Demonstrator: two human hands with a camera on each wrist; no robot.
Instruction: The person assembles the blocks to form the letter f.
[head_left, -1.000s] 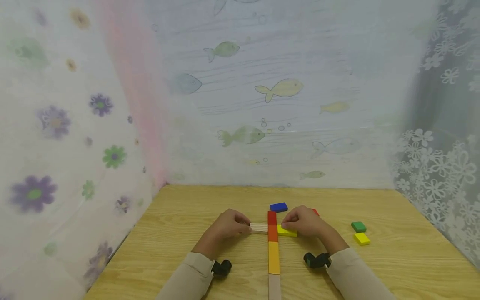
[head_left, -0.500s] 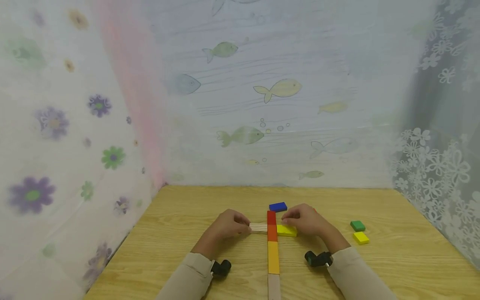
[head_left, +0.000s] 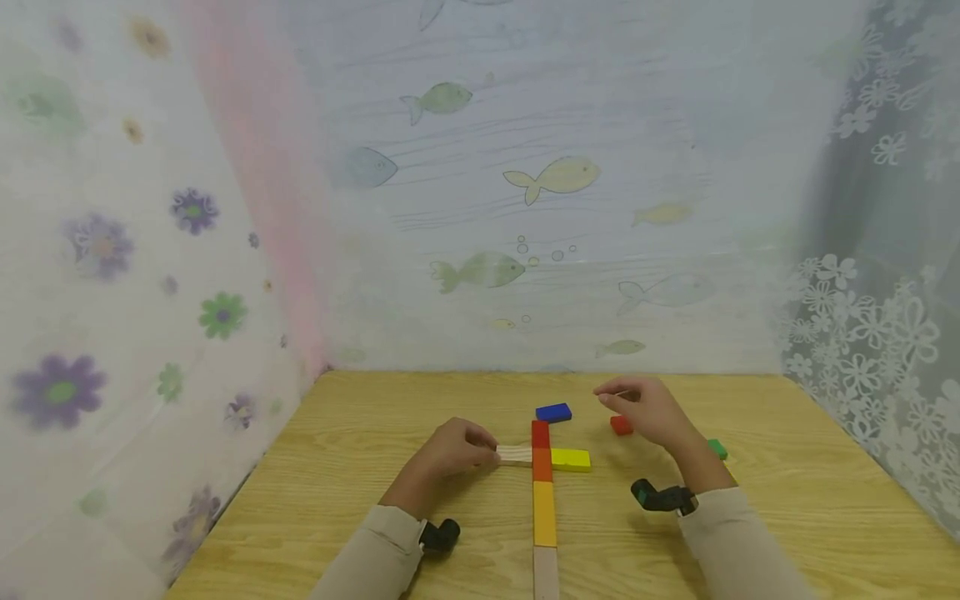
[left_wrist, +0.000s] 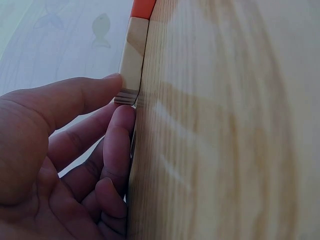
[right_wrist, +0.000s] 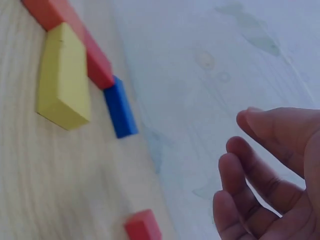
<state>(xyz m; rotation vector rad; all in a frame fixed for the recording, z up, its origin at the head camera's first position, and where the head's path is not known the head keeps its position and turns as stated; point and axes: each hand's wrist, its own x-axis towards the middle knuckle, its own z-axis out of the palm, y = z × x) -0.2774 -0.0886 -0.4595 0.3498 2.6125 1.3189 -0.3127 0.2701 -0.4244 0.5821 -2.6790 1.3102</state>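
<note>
A line of blocks runs away from the person in the head view: a beige block (head_left: 546, 575), an amber one (head_left: 544, 514), an orange-red one (head_left: 542, 465) and a red one (head_left: 540, 433). From its left side juts a plain wooden block (head_left: 516, 454), whose outer end my left hand (head_left: 453, 450) pinches between thumb and fingers. Opposite it a yellow block (head_left: 572, 460) lies against the line. My right hand (head_left: 648, 412) hovers above the table, fingers loosely bent and holding nothing, near a small red block (head_left: 621, 425).
A blue block (head_left: 553, 412) lies just beyond the line's far end. Right of the right wrist, a green block (head_left: 717, 449) and a sliver of yellow are partly hidden. The wooden table (head_left: 420, 400) meets a fish-patterned curtain (head_left: 465, 325) at the back.
My right hand has let go of the yellow block and moved up and to the right, uncovering the small red block. The left hand stays at the plain wooden block.
</note>
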